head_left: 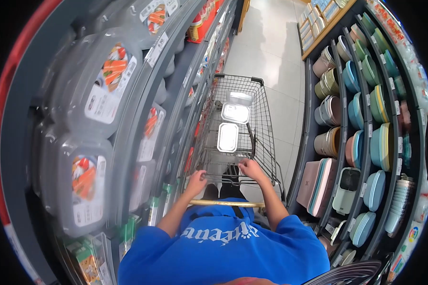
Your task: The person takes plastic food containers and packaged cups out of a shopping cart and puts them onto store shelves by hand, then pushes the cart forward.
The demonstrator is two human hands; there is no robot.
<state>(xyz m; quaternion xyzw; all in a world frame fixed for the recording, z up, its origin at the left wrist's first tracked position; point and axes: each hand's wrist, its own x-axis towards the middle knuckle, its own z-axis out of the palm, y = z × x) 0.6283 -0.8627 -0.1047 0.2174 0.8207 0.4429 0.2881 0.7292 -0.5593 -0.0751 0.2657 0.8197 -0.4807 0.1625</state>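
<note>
Both my hands are over the near end of a wire shopping cart. My left hand has its fingers curled at the left side of a see-through plastic container. At its other side, my right hand is closed, thumb and fingers together. The container's outline is faint against the cart wires. Beyond it in the cart lie a pale rectangular container and another one, their tops washed out by glare. The cart's yellowish handle crosses in front of my body.
Close on the left, a shelf holds clear food boxes with carrot-picture labels. Along the right, shelves carry coloured bowls, tubs and pink trays. The tiled aisle floor runs ahead between the shelves.
</note>
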